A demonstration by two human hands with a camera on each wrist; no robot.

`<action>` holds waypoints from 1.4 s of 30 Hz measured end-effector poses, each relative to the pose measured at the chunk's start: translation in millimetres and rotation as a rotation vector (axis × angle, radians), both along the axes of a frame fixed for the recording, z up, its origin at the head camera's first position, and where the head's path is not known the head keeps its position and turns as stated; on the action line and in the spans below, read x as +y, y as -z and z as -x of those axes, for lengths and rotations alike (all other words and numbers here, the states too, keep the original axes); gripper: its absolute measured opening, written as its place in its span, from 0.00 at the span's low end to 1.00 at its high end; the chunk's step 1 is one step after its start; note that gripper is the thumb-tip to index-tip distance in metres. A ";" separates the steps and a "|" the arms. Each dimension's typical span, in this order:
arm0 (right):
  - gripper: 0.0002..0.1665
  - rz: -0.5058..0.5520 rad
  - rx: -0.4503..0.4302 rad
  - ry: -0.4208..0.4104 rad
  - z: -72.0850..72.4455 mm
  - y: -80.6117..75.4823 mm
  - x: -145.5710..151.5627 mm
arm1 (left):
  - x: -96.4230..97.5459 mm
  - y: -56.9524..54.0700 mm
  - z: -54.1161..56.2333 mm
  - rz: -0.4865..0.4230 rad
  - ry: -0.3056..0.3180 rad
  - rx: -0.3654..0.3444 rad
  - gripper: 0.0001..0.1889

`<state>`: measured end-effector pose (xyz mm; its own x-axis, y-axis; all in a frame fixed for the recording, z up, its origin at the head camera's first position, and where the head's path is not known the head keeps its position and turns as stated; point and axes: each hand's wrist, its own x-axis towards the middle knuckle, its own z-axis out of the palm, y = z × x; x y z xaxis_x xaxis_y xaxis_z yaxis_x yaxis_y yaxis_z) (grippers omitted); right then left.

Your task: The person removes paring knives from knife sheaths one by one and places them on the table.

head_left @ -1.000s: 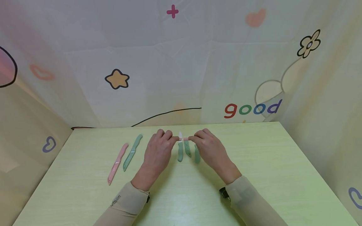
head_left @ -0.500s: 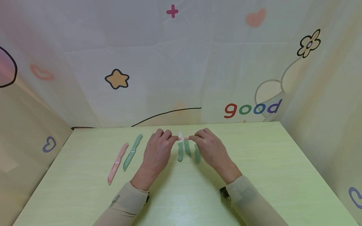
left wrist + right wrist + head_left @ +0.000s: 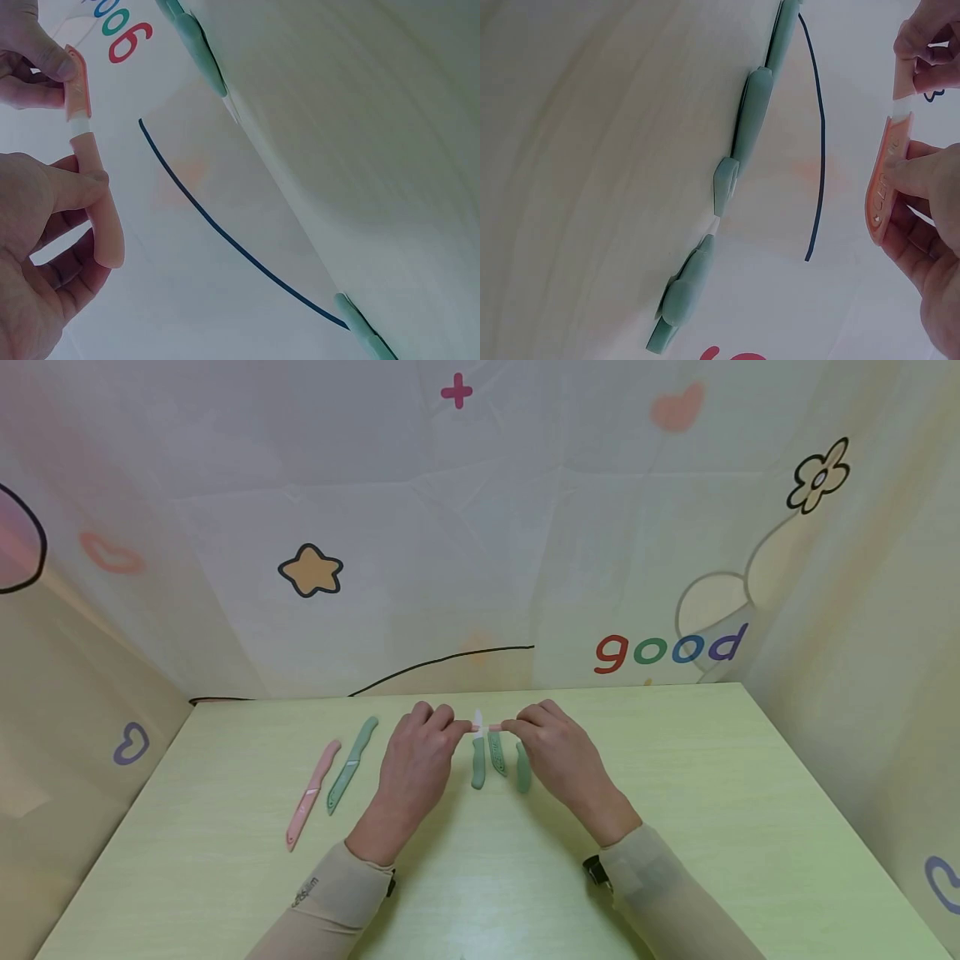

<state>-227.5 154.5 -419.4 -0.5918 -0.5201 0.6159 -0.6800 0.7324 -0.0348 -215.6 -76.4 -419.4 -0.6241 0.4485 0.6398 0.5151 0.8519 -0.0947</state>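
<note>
Left hand: grips pink knife handle | right hand: pinches pink sheath | short blade section: bare, between hands

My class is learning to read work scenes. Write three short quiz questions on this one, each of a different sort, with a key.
1. Which hand holds the lettered pink sheath?
2. True or false: white blade shows between that sheath and the held pink handle.
3. Fill in: the handle of the bare-bladed knife on the table is coloured ____.

Key:
1. The right hand.
2. True.
3. Green.
</note>
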 end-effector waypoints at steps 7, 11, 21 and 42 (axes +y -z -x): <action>0.23 -0.001 -0.002 0.000 0.1 -0.7 0.9 | -0.4 -0.5 0.6 -0.005 -0.001 0.004 0.16; 0.25 0.001 0.003 -0.003 -0.2 -2.0 1.5 | -0.8 -0.7 0.6 -0.013 -0.002 0.003 0.15; 0.26 -0.002 -0.014 0.006 0.0 -1.9 3.4 | -2.2 -1.5 0.4 -0.007 -0.013 -0.001 0.17; 0.27 0.000 -0.002 0.009 1.1 -2.2 5.1 | -4.9 -2.5 0.6 -0.037 -0.022 0.003 0.16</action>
<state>-228.7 159.6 -417.2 -0.5980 -0.5147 0.6144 -0.6732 0.7386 -0.0365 -216.3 -81.2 -417.0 -0.6321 0.4106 0.6571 0.4956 0.8661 -0.0645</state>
